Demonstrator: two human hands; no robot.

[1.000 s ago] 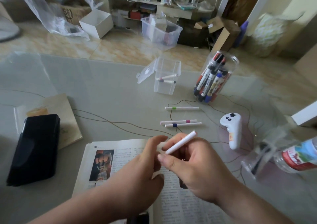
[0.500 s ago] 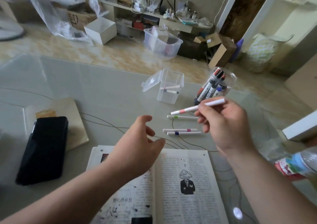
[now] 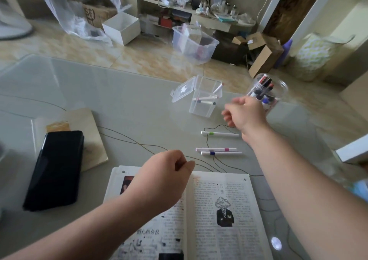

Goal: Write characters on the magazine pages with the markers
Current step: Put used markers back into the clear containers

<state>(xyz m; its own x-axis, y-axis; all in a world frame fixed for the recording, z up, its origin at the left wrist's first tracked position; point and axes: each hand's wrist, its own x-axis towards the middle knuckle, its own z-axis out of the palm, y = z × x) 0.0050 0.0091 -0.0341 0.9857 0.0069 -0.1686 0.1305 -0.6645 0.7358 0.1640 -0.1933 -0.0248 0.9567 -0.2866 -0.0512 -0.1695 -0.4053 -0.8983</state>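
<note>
Marker (image 3: 217, 90) now in box (image 3: 201, 108), seemingly.

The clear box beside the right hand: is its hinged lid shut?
No. The clear box stands with its lid swung open to the left, and white markers show inside.

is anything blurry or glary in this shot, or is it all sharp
Head view: the right hand near the clear box is smeared by motion blur; the magazine print and left hand are sharper; a small bright glare spot sits on the glass table; the wide lens bows the table edge.
</note>
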